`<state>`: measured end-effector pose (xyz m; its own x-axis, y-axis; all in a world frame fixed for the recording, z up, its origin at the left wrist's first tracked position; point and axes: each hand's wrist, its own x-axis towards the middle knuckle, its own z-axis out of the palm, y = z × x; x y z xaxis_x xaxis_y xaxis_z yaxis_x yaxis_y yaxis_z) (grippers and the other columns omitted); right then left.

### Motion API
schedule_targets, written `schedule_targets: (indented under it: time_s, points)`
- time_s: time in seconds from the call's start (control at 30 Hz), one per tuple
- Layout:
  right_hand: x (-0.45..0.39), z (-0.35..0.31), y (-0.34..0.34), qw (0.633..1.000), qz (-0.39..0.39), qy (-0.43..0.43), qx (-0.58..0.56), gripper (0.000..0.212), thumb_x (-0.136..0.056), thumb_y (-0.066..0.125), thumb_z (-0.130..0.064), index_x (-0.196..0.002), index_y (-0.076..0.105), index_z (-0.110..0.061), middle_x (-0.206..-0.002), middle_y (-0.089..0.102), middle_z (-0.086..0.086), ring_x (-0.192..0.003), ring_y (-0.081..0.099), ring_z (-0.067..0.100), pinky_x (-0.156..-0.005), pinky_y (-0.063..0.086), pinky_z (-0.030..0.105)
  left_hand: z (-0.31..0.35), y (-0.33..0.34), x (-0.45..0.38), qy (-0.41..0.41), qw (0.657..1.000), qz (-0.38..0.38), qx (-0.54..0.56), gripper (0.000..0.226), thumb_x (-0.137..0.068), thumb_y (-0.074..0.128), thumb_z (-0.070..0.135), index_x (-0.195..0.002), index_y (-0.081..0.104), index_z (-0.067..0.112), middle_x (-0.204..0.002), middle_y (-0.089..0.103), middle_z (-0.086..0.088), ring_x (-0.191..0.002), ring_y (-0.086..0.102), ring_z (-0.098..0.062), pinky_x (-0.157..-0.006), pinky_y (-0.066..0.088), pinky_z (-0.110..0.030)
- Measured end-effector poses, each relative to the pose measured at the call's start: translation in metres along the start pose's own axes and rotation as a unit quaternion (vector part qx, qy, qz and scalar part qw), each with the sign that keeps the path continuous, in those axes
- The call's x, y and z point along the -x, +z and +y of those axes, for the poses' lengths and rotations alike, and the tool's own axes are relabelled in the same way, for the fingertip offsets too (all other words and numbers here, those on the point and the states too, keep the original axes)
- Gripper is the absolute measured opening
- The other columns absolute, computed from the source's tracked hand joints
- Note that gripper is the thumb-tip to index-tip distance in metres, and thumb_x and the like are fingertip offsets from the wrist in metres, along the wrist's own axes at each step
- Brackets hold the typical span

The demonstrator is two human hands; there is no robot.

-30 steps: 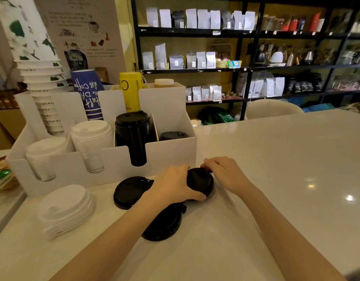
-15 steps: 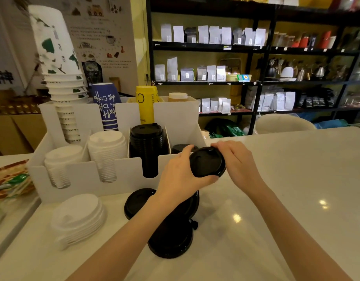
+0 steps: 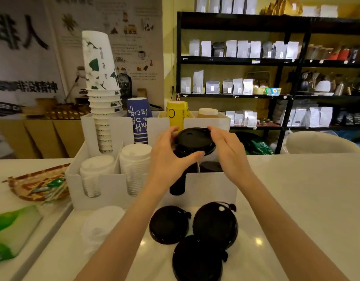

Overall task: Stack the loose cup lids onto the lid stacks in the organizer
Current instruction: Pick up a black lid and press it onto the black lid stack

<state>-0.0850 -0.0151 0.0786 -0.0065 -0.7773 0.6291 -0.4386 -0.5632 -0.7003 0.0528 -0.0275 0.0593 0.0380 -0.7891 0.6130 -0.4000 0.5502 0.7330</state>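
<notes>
White counter point(image 3: 296, 199) carries organizer point(image 3: 211, 189), loose lids point(image 3: 169, 225) (black, white).

Both hands point(image 3: 197, 157) raised black lid point(image 3: 193, 141) off counter, now above black lid stack point(image 3: 178, 179) in organizer point(image 3: 211, 189).

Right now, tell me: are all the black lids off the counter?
No: three black lids lie on the counter, while both hands hold one lid.

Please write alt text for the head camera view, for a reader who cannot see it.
Two bare hands, left and right, hold a black lid over the white organizer. Three black lids and some white lids lie on the counter.
</notes>
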Motion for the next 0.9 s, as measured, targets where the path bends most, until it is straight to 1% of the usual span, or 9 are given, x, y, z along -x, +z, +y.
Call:
schedule_targets:
  time_s: [0.07,0.13,0.23,0.3,0.37,0.47,0.6,0.7,0.9]
  points:
    - [-0.005,0.0,0.01,0.999,-0.013,0.02,-0.044,0.032,-0.095,0.033,-0.019,-0.102,0.062,-0.009,-0.094,0.063,0.012,-0.077,0.052,-0.012,-0.061,0.034,0.008,-0.006,-0.008,-0.008,-0.007,1.0,0.014,0.003,0.08,-0.059,0.08,0.031,-0.128,0.04,0.019,-0.128,0.053,-0.004,-0.113,0.048,-0.008,-0.087,0.04,-0.014]
    - [-0.011,0.003,0.017,0.993,-0.032,0.051,-0.098,0.028,-0.096,0.031,-0.024,-0.1,0.059,-0.021,-0.093,0.06,-0.003,-0.077,0.05,-0.022,-0.063,0.037,-0.002,-0.012,-0.013,-0.014,-0.013,1.0,0.019,-0.001,0.08,-0.059,0.08,0.032,-0.128,0.041,0.02,-0.13,0.053,-0.002,-0.117,0.048,-0.01,-0.092,0.039,-0.019]
    - [-0.02,0.008,0.027,0.99,-0.064,0.083,-0.1,0.032,-0.096,0.027,-0.028,-0.116,0.052,-0.025,-0.108,0.053,-0.01,-0.089,0.045,-0.014,-0.076,0.033,0.002,-0.023,-0.018,-0.022,-0.021,0.999,0.024,-0.013,0.076,-0.061,0.079,0.033,-0.126,0.042,0.021,-0.129,0.054,-0.001,-0.116,0.047,-0.009,-0.093,0.036,-0.022]
    - [-0.024,0.011,0.034,0.987,-0.067,0.099,-0.109,0.031,-0.096,0.026,-0.03,-0.119,0.047,-0.03,-0.111,0.047,-0.014,-0.092,0.044,-0.008,-0.08,0.034,0.01,-0.029,-0.02,-0.027,-0.027,0.999,0.021,-0.018,0.074,-0.062,0.078,0.032,-0.126,0.042,0.02,-0.129,0.055,-0.001,-0.116,0.048,-0.01,-0.093,0.037,-0.023]
    - [-0.027,0.015,0.039,0.982,-0.065,0.129,-0.126,0.036,-0.096,0.026,-0.033,-0.127,0.043,-0.028,-0.114,0.043,-0.014,-0.102,0.039,0.001,-0.09,0.028,0.021,-0.034,-0.02,-0.03,-0.033,0.999,0.017,-0.028,0.074,-0.063,0.078,0.031,-0.126,0.041,0.02,-0.129,0.054,-0.002,-0.117,0.048,-0.011,-0.092,0.038,-0.024]
    - [-0.031,0.019,0.044,0.978,-0.071,0.142,-0.139,0.042,-0.095,0.022,-0.037,-0.134,0.035,-0.028,-0.117,0.039,-0.018,-0.109,0.032,0.002,-0.094,0.025,0.028,-0.039,-0.017,-0.033,-0.043,0.998,0.017,-0.041,0.073,-0.065,0.076,0.032,-0.127,0.04,0.019,-0.13,0.054,-0.003,-0.119,0.048,-0.013,-0.092,0.038,-0.024]
    - [-0.034,0.027,0.047,0.976,-0.077,0.164,-0.12,0.045,-0.094,0.022,-0.039,-0.136,0.032,-0.026,-0.141,0.039,-0.006,-0.127,0.032,0.013,-0.106,0.024,0.036,-0.043,-0.017,-0.033,-0.055,0.997,0.012,-0.046,0.073,-0.065,0.076,0.033,-0.127,0.04,0.02,-0.13,0.054,-0.003,-0.118,0.048,-0.013,-0.09,0.037,-0.022]
    - [-0.035,0.032,0.048,0.973,-0.087,0.181,-0.118,0.043,-0.095,0.023,-0.038,-0.132,0.04,-0.025,-0.141,0.042,0.0,-0.119,0.036,0.012,-0.098,0.026,0.031,-0.042,-0.015,-0.031,-0.055,0.996,0.013,-0.071,0.072,-0.065,0.076,0.036,-0.127,0.042,0.02,-0.129,0.055,-0.003,-0.118,0.049,-0.015,-0.089,0.037,-0.021]
    - [-0.034,0.036,0.049,0.962,-0.109,0.2,-0.148,0.043,-0.095,0.022,-0.036,-0.128,0.046,-0.024,-0.118,0.044,-0.005,-0.1,0.04,0.007,-0.089,0.028,0.023,-0.04,-0.008,-0.029,-0.057,0.988,0.025,-0.144,0.07,-0.065,0.073,0.043,-0.123,0.044,0.019,-0.124,0.057,-0.003,-0.114,0.051,-0.017,-0.09,0.043,-0.028]
